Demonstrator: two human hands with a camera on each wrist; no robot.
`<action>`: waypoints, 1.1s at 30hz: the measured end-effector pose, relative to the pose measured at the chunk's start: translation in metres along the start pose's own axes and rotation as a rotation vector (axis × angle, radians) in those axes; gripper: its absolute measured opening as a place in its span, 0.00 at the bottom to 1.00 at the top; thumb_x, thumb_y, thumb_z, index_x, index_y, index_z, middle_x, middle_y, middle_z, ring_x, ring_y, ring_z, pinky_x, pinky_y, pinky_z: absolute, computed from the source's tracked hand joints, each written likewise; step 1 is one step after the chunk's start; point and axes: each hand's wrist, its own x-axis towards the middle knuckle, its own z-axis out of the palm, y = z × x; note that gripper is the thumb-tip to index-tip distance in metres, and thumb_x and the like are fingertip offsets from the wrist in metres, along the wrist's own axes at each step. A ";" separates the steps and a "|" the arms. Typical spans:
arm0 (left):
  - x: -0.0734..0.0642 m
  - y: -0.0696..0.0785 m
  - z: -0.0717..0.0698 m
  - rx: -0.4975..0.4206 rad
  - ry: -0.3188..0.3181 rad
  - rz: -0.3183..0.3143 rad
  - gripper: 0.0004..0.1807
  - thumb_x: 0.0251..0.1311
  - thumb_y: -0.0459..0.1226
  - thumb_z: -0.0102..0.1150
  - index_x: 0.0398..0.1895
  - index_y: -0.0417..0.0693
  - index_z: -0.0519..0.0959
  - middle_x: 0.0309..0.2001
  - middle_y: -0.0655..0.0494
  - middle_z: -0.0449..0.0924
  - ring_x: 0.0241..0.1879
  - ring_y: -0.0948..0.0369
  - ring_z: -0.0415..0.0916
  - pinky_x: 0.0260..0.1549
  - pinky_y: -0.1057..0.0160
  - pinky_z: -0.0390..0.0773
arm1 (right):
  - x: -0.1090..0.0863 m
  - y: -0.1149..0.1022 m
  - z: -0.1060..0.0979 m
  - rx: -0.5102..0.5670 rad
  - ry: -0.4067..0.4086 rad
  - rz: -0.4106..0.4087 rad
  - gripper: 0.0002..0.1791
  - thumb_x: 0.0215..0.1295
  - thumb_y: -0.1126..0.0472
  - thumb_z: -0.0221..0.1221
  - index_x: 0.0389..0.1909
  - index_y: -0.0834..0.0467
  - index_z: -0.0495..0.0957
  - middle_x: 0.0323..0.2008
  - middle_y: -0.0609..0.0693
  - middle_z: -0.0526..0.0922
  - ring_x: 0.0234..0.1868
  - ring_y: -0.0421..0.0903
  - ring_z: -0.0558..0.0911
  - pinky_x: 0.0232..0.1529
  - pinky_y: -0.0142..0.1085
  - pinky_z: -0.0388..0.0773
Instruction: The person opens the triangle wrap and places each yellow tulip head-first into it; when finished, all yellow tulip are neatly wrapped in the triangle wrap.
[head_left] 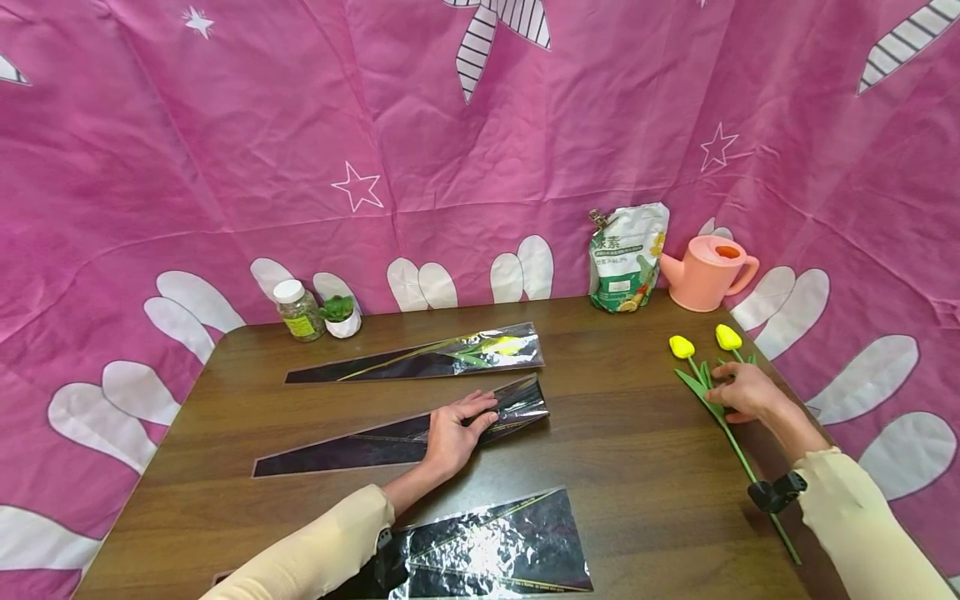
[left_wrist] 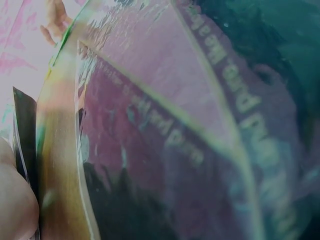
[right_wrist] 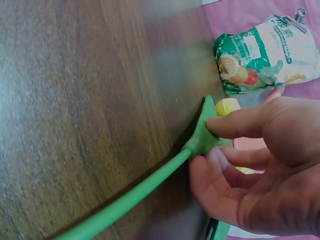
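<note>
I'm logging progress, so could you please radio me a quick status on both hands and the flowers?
Left hand on middle wrapper. Right hand pinching one yellow flower near its leaves. Second loose flower close alongside, might snag.

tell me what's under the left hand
Under the left hand is a black sleeve on the brown table. Its narrow end shows on one side, its shiny wide end on the other; the part right beneath the hand is covered.
</note>
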 end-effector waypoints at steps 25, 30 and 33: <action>0.001 0.001 0.003 -0.001 0.001 0.009 0.10 0.51 0.29 0.74 0.39 0.41 0.90 0.45 0.52 0.87 0.53 0.50 0.81 0.54 0.49 0.77 | 0.000 0.003 0.018 0.403 -0.071 -0.126 0.30 0.68 0.68 0.59 0.64 0.74 0.56 0.42 0.51 0.74 0.37 0.40 0.78 0.35 0.41 0.84; 0.001 0.003 0.003 -0.011 -0.002 0.005 0.10 0.51 0.29 0.74 0.38 0.40 0.89 0.45 0.51 0.87 0.53 0.50 0.81 0.54 0.50 0.77 | -0.004 0.000 0.020 0.474 -0.102 -0.161 0.21 0.67 0.68 0.61 0.59 0.58 0.67 0.40 0.49 0.76 0.38 0.42 0.79 0.36 0.42 0.83; 0.001 0.004 0.003 -0.013 -0.002 0.004 0.10 0.51 0.29 0.74 0.38 0.40 0.89 0.45 0.50 0.87 0.54 0.49 0.81 0.54 0.49 0.77 | -0.005 0.000 0.020 0.514 -0.120 -0.181 0.17 0.68 0.68 0.61 0.53 0.49 0.72 0.40 0.48 0.78 0.39 0.43 0.80 0.38 0.43 0.82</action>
